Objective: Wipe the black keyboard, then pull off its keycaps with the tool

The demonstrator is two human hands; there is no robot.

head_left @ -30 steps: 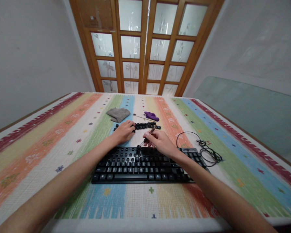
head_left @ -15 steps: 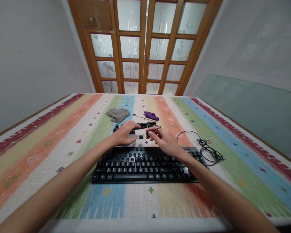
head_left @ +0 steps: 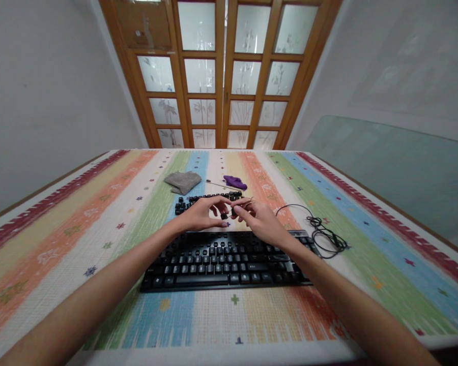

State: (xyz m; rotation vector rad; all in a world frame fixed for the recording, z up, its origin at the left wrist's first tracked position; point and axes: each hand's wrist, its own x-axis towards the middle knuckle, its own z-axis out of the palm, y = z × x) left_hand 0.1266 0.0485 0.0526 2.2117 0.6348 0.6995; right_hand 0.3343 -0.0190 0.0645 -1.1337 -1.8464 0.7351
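Observation:
A black keyboard (head_left: 206, 279) lies in front of me, with small bare posts showing in its upper rows where keycaps are off. Above its back edge my right hand (head_left: 261, 221) pinches what looks like a wire keycap puller (head_left: 233, 211), a small black piece with thin wires. A loose black keycap (head_left: 224, 216) sits by the puller's left end; I cannot tell whether the wires grip it. Around that keycap curve the fingers and thumb of my left hand (head_left: 202, 214), apart from each other. More loose keycaps (head_left: 181, 206) lie in rows behind my hands.
A grey cloth (head_left: 183, 181), a purple cloth (head_left: 234, 182) and a thin rod with a dark tip (head_left: 221, 184) lie farther back. The coiled black cable (head_left: 328, 239) is at the keyboard's right. A striped tablecloth (head_left: 110, 284) covers the table.
My left hand has moved right from the loose keycaps to the one near the puller. My right hand stays pinched in about the same place. The view has shifted slightly.

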